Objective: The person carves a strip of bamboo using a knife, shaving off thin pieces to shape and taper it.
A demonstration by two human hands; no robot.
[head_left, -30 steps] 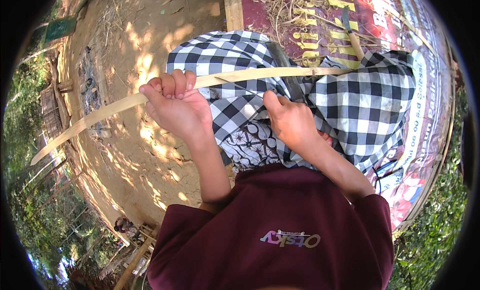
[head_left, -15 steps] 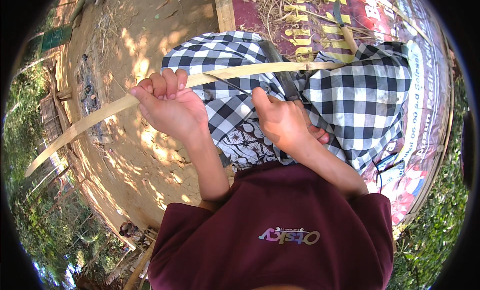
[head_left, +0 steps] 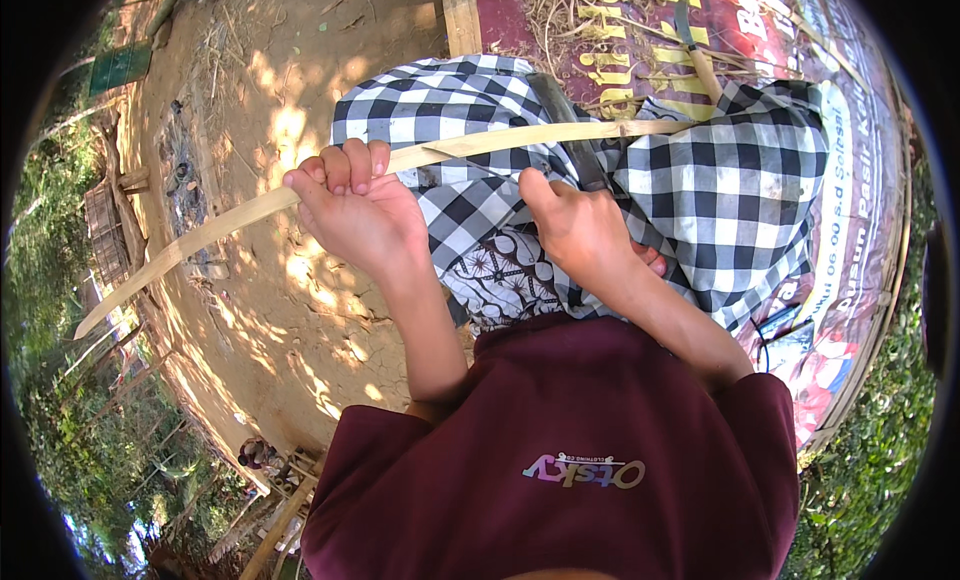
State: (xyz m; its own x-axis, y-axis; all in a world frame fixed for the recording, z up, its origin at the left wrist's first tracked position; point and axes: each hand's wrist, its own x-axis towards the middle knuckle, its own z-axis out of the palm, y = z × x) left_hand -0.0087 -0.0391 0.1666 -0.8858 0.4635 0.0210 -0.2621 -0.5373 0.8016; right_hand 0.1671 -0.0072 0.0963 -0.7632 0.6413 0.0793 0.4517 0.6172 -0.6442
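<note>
1. I am looking at what is seeming to be an outdoor yard, doubling as a simple spot for handwork.
2. Bare earth (head_left: 310, 330) is stretching down the left side, with patches of sunlight dappling it.
3. Green leaves (head_left: 850, 510) are filling the far left and right edges of my view.
4. A large printed sheet (head_left: 503, 30) is spreading beneath the seated person.
5. Dry, curly scraps (head_left: 550, 25) and a wooden-handled knife (head_left: 695, 53) are lying on it, beyond a long pale strip (head_left: 540, 136).
6. Rough wooden poles (head_left: 278, 528) are showing at the lower left.
</note>
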